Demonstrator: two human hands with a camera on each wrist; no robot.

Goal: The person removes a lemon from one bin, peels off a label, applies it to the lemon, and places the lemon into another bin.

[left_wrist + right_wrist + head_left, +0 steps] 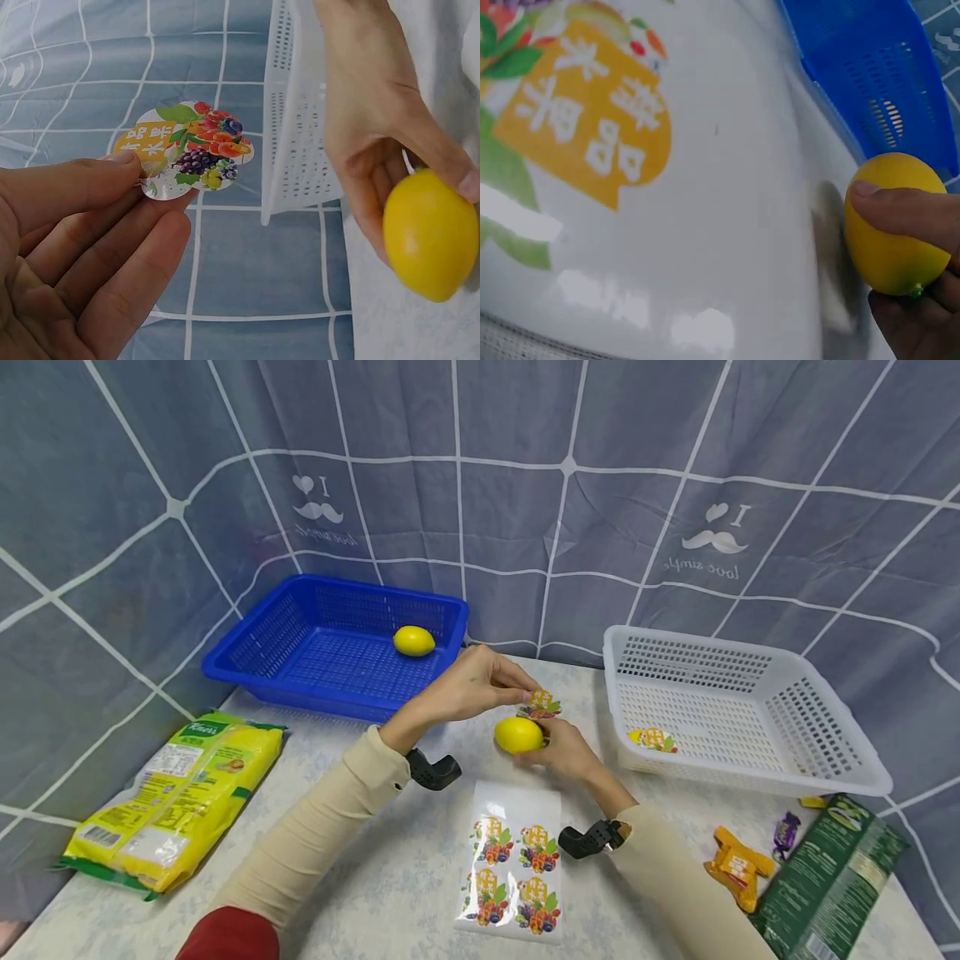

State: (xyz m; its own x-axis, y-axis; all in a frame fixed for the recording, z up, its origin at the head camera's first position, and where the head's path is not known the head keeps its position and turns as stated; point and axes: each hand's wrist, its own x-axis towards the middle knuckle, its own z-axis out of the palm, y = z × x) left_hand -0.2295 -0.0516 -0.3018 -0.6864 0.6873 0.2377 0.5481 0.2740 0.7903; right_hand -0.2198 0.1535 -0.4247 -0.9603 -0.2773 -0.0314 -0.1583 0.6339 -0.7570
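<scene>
My left hand (480, 681) pinches a fruit-print sticker (195, 150) between thumb and forefinger, the other fingers loosely bent below it. The sticker has a scalloped edge and an orange label. Close beside it, my right hand (566, 750) grips a yellow lemon (519, 736) low over the table, thumb on one side and fingers on the other. In the right wrist view the lemon's green stem end (916, 290) points down. A sheet of stickers (513, 860) lies on the table in front of both hands, with several fruit prints on it.
At the back left, a blue basket (337, 693) holds another lemon (414, 641). A white basket (750, 768) on the right contains a lemon with a sticker (652, 740). A yellow Knorr bag (180, 793) lies left; a green packet (832, 877) and small wrapped snacks (738, 868) lie right.
</scene>
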